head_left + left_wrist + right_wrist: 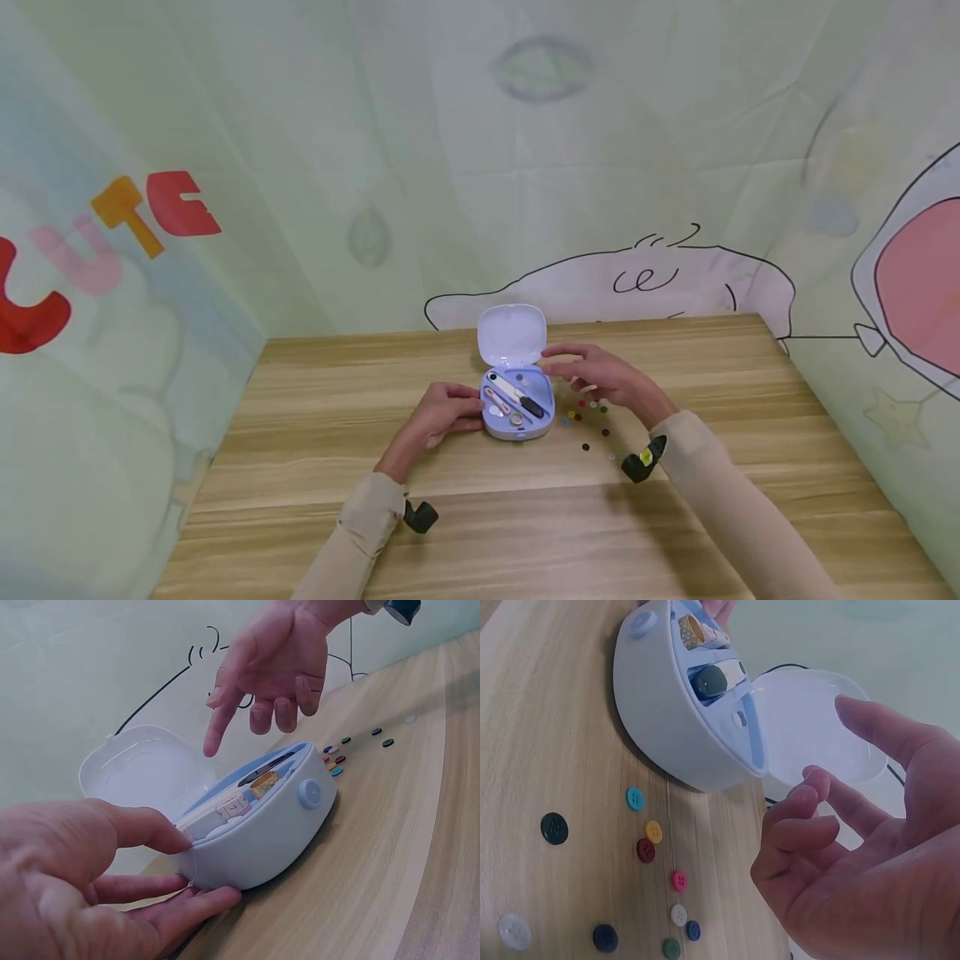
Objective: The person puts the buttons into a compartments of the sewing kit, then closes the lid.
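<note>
A pale blue and white sewing case (517,434) sits on the table with its white lid (512,333) tipped back. Inside are a white tool with a black end (531,407), a gold dimpled thimble (263,784) and a folded tape measure (234,808). My left hand (441,410) touches the left side of the case, one fingertip at the rim and others low along the wall. Over the right side hovers my right hand (603,375), fingers loosely bent and nothing visible in them, the index reaching toward the lid.
Several loose buttons lie right of the case, among them a light blue one (635,799), a pink one (679,881) and a black one (554,829). Behind the wooden table (337,467) hangs a printed cloth backdrop (315,167).
</note>
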{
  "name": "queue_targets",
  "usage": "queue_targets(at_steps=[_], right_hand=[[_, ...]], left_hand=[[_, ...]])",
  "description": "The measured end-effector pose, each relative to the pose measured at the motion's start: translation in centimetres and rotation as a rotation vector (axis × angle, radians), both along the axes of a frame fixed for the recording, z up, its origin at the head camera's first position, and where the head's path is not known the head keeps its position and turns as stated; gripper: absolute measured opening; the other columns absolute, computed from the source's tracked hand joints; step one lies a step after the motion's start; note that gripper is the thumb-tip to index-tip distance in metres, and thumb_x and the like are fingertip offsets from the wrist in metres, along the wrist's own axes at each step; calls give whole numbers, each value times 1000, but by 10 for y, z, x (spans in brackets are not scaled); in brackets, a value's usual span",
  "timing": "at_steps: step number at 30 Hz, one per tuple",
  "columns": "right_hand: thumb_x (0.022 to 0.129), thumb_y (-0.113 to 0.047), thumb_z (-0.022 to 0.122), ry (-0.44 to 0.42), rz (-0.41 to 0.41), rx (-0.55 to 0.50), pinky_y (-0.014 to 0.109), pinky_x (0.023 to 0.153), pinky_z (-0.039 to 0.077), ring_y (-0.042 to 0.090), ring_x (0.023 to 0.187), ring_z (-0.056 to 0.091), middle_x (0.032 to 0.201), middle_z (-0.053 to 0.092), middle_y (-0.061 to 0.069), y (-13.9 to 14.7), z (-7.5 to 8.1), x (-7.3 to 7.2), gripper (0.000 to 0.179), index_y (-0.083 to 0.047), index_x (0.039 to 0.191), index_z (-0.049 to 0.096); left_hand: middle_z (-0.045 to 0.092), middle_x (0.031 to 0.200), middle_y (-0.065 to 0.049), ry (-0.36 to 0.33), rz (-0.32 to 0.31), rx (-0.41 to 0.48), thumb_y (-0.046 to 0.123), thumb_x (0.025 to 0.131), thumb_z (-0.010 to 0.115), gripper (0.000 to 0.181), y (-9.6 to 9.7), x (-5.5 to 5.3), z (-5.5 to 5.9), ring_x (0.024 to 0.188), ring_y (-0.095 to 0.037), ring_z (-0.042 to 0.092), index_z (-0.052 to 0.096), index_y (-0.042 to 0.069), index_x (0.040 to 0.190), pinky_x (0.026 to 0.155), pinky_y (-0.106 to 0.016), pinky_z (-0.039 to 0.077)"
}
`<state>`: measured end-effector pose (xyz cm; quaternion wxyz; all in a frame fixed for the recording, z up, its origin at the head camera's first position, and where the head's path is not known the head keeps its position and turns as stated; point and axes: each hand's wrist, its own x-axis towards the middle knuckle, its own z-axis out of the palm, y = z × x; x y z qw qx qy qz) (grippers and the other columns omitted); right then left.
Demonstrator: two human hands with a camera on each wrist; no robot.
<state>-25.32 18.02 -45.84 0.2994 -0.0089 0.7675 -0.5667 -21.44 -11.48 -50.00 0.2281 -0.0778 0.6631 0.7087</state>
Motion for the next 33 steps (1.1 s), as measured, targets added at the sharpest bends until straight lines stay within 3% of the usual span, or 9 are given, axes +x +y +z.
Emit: queue_targets(at_steps=[9, 15, 18, 22, 26, 33], right_hand=[[100, -36, 72, -7, 37, 14, 26, 54, 37, 23, 73, 49, 91, 50, 9, 12, 2, 4, 62, -16, 154, 49], [99, -37, 72, 7, 24, 41, 28, 58, 39, 24, 75, 51, 118, 54, 22, 20, 1, 8, 63, -16, 154, 49], [99, -37, 73, 13, 16, 33, 27, 56, 37, 23, 72, 49, 120, 53, 22, 25, 1, 11, 64, -15, 154, 49], [101, -34, 70, 27, 14, 18, 25, 51, 32, 21, 66, 45, 100, 55, 15, 33, 1, 14, 61, -11, 153, 48], [101, -32, 71, 25, 0, 20, 24, 48, 27, 19, 62, 39, 78, 46, 6, 42, -2, 17, 60, -9, 153, 49], [100, -32, 71, 20, -30, 55, 24, 47, 26, 18, 61, 36, 72, 40, -1, 55, -9, 20, 58, -10, 151, 52]], left_hand=[[65, 111, -25, 2, 2, 8, -9, 97, 66, 29, 1, -1, 0, 88, -26, 71, 58, -18, 124, 87, -42, 64], [64, 112, -26, -1, -3, 6, -9, 97, 65, 30, 1, -1, 0, 90, -27, 70, 57, -18, 125, 89, -43, 64], [64, 113, -26, -1, -4, 4, -9, 97, 65, 30, 0, 0, 0, 90, -27, 70, 57, -18, 125, 88, -43, 64], [65, 111, -26, 0, 1, 10, -9, 97, 65, 29, 1, 0, 0, 89, -26, 70, 57, -18, 124, 87, -42, 64], [65, 109, -25, 5, 8, 19, -10, 97, 65, 29, 1, 0, 1, 88, -26, 70, 57, -19, 123, 86, -41, 64], [65, 110, -26, 3, 10, 8, -10, 97, 65, 29, 1, 1, 2, 87, -26, 71, 57, -18, 123, 86, -41, 65]])
